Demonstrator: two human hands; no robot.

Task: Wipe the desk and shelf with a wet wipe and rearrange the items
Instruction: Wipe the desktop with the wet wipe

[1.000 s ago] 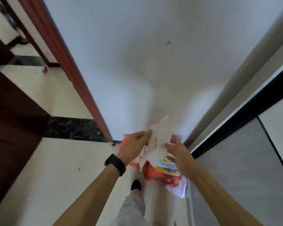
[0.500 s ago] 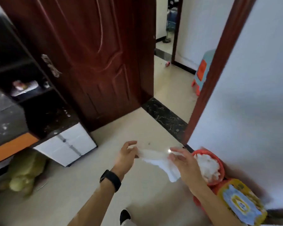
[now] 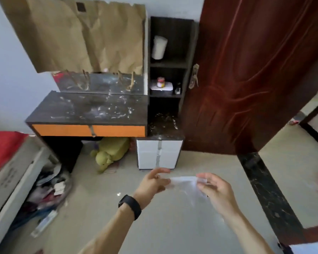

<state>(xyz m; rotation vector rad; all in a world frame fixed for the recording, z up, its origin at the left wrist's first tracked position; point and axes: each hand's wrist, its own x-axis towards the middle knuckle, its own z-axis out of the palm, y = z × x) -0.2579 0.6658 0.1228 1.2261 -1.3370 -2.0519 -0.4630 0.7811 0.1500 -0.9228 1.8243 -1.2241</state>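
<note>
A white wet wipe is stretched between my left hand and my right hand, each pinching one end above the floor. Ahead stands a dark desk with an orange drawer front; its top is dusty and speckled white. To its right rises a tall dark shelf. It holds a white roll on top and a small red-lidded jar on a white box below. The low cabinet top beside the desk is dusty too.
Brown paper covers the mirror behind the desk. A green plush toy lies under the desk. A dark red door stands open to the right. A bed with a red cover and a pile of clutter lie left.
My view has swung left from the wall and the wipes packet to the desk and shelf. Both hands have pulled the wipe out flat between them.
</note>
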